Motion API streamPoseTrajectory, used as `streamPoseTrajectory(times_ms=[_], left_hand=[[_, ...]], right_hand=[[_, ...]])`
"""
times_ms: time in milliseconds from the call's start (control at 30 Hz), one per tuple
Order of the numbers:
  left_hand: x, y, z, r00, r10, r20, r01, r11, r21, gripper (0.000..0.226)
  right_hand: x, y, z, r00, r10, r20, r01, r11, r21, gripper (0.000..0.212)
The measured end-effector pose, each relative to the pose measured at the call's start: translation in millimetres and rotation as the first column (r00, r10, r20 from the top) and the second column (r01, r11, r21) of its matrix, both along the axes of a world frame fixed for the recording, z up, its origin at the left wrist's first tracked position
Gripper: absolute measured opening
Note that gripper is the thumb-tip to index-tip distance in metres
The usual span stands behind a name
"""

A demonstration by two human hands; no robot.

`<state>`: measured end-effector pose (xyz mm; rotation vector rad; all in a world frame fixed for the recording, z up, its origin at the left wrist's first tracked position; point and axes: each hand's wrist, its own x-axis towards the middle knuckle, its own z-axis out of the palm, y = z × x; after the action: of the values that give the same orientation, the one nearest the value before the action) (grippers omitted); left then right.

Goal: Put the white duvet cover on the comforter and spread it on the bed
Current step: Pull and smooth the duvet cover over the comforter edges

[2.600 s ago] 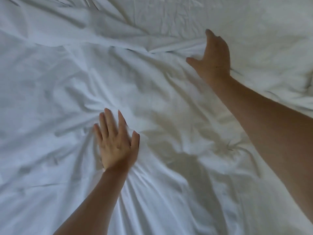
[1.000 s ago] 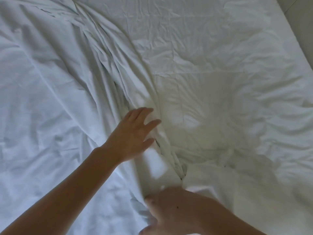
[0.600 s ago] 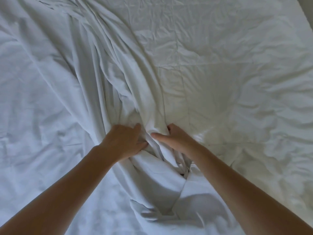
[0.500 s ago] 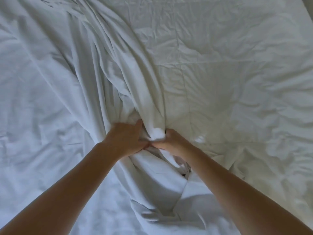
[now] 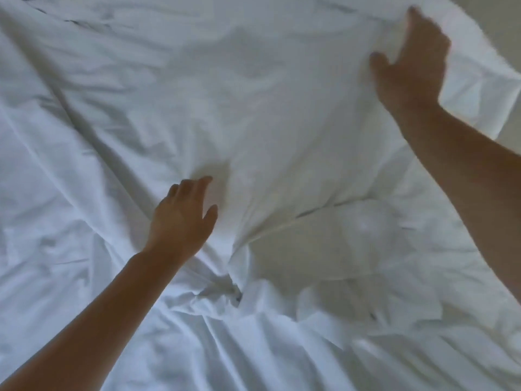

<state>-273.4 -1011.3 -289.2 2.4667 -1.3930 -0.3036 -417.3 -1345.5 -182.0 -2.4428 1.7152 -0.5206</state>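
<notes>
The white duvet cover (image 5: 253, 94) lies wrinkled across the bed and fills most of the view. Its hemmed edge runs diagonally at centre right, and below that edge a slightly creamier patch of the comforter (image 5: 324, 244) shows. My left hand (image 5: 183, 218) rests on the cover near the middle, fingers loosely spread and holding nothing. My right hand (image 5: 411, 60) is stretched to the upper right and grips a raised fold of the cover near its far edge; it is motion-blurred.
The corner of the bedding (image 5: 479, 88) hangs at the right edge of the bed. Beige floor (image 5: 496, 15) shows beyond it at the top right. A bunched knot of fabric (image 5: 234, 294) sits below centre.
Both hands were pinching one fold together at the centre. My right hand has since swept up and to the right with the cover, spreading it over the comforter. My left hand released its grip.
</notes>
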Motion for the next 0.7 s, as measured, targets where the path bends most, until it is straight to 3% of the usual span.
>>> streamPoseTrajectory(times_ms=[67, 200, 367, 433, 500, 567, 700], left_hand=[[-12, -5, -7, 1.0, -0.001, -0.011, 0.001, 1.0, -0.03, 0.053], [-33, -7, -24, 0.998, -0.07, 0.0, 0.07, 0.998, -0.005, 0.063], [-52, -25, -23, 0.994, -0.113, 0.016, 0.112, 0.994, 0.015, 0.054], [-60, -30, -28, 0.982, -0.178, 0.069, 0.167, 0.976, 0.142, 0.049], [-64, -34, -30, 0.996, -0.091, -0.025, 0.094, 0.957, 0.276, 0.077], [-69, -32, -28, 0.993, -0.045, -0.109, 0.066, 0.979, 0.193, 0.081], [-90, -13, -12, 0.983, -0.127, -0.132, 0.116, 0.989, -0.089, 0.054]], right_hand=[[-21, 36, -40, 0.962, 0.164, -0.219, -0.115, 0.969, 0.217, 0.073], [-76, 84, -109, 0.911, 0.271, -0.311, -0.066, 0.841, 0.537, 0.071], [-98, 96, -138, 0.909, 0.282, -0.309, -0.098, 0.862, 0.498, 0.068], [-99, 99, -139, 0.916, 0.284, -0.283, -0.122, 0.87, 0.479, 0.069], [-104, 103, -130, 0.934, 0.272, -0.23, -0.142, 0.877, 0.459, 0.071], [-112, 108, -122, 0.944, 0.294, -0.148, -0.19, 0.853, 0.486, 0.074], [-139, 121, -99, 0.881, 0.468, -0.069, -0.303, 0.67, 0.677, 0.084]])
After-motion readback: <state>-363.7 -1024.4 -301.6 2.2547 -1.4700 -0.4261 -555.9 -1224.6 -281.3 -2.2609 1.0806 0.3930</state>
